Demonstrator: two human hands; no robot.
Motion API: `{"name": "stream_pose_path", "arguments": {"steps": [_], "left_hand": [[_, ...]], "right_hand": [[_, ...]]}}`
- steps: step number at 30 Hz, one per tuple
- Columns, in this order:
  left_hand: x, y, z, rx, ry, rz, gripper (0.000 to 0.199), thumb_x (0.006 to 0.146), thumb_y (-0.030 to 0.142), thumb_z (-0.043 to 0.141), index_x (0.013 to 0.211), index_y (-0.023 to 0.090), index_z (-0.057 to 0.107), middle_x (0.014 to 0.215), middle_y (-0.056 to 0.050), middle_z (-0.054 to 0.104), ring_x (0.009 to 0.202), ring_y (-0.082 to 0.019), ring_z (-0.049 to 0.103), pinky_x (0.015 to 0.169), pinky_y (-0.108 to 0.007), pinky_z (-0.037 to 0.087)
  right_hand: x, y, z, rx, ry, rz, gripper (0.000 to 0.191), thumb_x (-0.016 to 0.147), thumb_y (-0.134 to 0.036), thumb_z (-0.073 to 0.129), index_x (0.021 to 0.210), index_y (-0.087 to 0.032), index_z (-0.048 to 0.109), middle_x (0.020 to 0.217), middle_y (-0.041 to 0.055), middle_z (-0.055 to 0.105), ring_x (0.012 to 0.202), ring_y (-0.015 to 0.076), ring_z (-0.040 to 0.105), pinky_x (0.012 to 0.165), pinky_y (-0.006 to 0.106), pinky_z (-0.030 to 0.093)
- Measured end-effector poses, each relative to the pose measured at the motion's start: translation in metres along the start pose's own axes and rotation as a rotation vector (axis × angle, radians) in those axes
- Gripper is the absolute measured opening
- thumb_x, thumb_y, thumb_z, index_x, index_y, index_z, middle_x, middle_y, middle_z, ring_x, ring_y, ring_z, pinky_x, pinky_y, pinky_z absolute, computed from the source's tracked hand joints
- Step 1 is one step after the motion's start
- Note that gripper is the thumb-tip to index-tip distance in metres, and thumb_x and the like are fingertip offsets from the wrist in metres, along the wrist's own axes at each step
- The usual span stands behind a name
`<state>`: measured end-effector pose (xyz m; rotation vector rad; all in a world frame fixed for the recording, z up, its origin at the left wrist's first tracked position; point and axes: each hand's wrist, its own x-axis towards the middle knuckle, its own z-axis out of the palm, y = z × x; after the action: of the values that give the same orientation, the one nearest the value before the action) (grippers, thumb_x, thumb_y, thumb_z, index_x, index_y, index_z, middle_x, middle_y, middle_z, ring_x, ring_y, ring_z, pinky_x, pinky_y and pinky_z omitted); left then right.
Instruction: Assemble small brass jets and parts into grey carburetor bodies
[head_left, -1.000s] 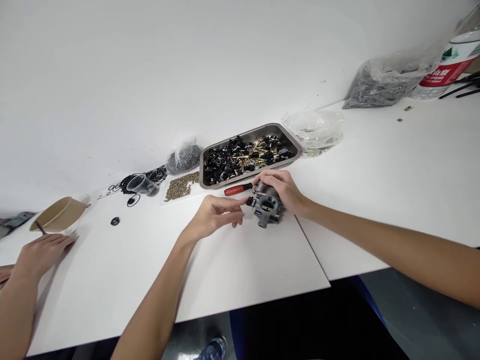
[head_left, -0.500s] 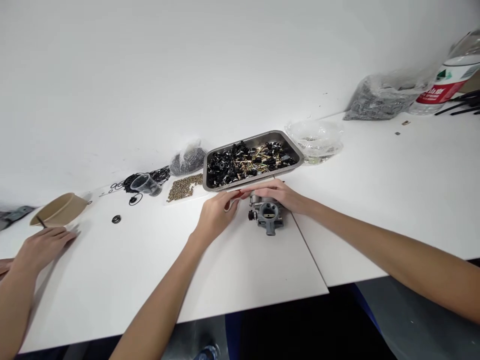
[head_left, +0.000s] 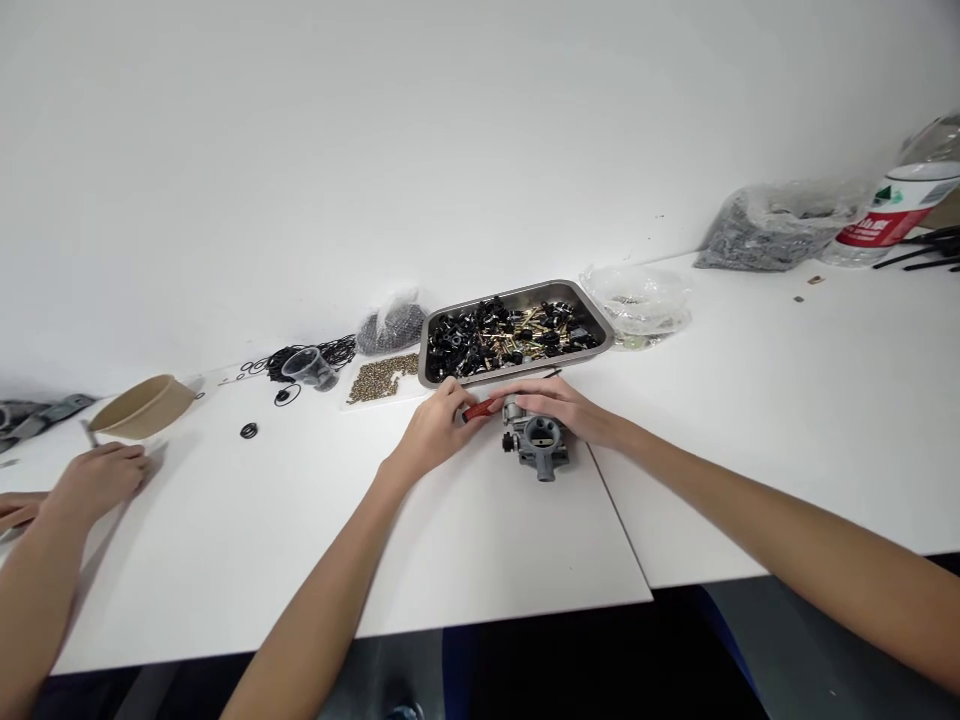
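Note:
A grey metal carburetor (head_left: 541, 440) stands on the white table in front of me, its round bore facing me. My right hand (head_left: 566, 405) is laid over its top and far side, fingers reaching left and gripping it. Just left of it, my left hand (head_left: 439, 425) pinches a short red-handled screwdriver (head_left: 480, 410) with a dark end, pointed toward the carburetor's upper left side. The screwdriver's tip is hidden by my fingers and the carburetor.
Behind my hands lies a metal tray (head_left: 517, 378) of black and brass parts. Brass bits (head_left: 379, 380), a plastic cup (head_left: 311, 370), black O-rings (head_left: 249, 430) and a beige bowl (head_left: 142, 408) are leftward. A co-worker's hand (head_left: 97, 480) works far left. Bags and a bottle (head_left: 889, 220) stand right.
The red handle, hidden earlier, now shows between my hands. My left fingers have shifted around it. My right hand stays on the carburetor. The whole view has shifted slightly.

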<state>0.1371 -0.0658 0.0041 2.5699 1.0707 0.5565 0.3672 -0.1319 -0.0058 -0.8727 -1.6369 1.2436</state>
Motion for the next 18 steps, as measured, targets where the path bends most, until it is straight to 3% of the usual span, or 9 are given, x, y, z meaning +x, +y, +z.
{"name": "stream_pose_path", "arguments": {"steps": [5, 9, 12, 14, 18], "left_hand": [[-0.001, 0.002, -0.019, -0.628, 0.142, -0.121, 0.029, 0.079, 0.036, 0.075, 0.095, 0.017, 0.060, 0.086, -0.006, 0.067, 0.063, -0.015, 0.061, 0.054, -0.029, 0.050], [0.001, -0.009, -0.051, -1.051, 0.301, -0.164, 0.029, 0.077, 0.032, 0.074, 0.089, 0.017, 0.052, 0.091, -0.009, 0.070, 0.049, -0.018, 0.062, 0.041, -0.032, 0.050], [0.002, -0.032, -0.077, -1.233, 0.383, -0.215, 0.026, 0.076, 0.029, 0.072, 0.085, 0.017, 0.051, 0.077, -0.003, 0.067, 0.035, -0.009, 0.047, 0.032, -0.022, 0.034], [-0.001, -0.052, -0.086, -1.367, 0.455, -0.253, 0.024, 0.078, 0.031, 0.071, 0.083, 0.017, 0.053, 0.071, 0.000, 0.061, 0.034, -0.005, 0.039, 0.032, -0.020, 0.031], [-0.012, -0.092, -0.083, -1.613, 0.792, -0.411, 0.033, 0.084, 0.035, 0.068, 0.069, 0.018, 0.044, 0.062, 0.003, 0.051, 0.041, -0.008, 0.043, 0.037, -0.021, 0.035]], "right_hand": [[-0.002, 0.002, 0.002, -0.069, 0.042, -0.039, 0.034, 0.095, -0.040, 0.054, 0.120, -0.021, 0.069, 0.117, 0.0064, 0.071, 0.105, 0.0204, 0.063, 0.092, 0.035, 0.047], [-0.003, 0.001, 0.001, -0.020, 0.095, -0.062, 0.033, 0.096, -0.041, 0.054, 0.116, -0.020, 0.069, 0.115, 0.0080, 0.071, 0.098, 0.0189, 0.065, 0.080, 0.031, 0.051], [-0.003, 0.001, -0.001, 0.005, 0.140, -0.060, 0.030, 0.095, -0.041, 0.054, 0.109, -0.019, 0.070, 0.110, 0.0085, 0.072, 0.098, 0.0195, 0.066, 0.078, 0.030, 0.052], [-0.002, 0.002, -0.002, -0.026, 0.172, -0.035, 0.029, 0.095, -0.041, 0.055, 0.105, -0.019, 0.071, 0.108, 0.0084, 0.072, 0.096, 0.0201, 0.066, 0.079, 0.031, 0.051], [0.000, 0.003, -0.003, -0.151, 0.243, 0.028, 0.027, 0.093, -0.039, 0.055, 0.099, -0.019, 0.072, 0.103, 0.0079, 0.072, 0.092, 0.0200, 0.066, 0.078, 0.033, 0.050]]}}
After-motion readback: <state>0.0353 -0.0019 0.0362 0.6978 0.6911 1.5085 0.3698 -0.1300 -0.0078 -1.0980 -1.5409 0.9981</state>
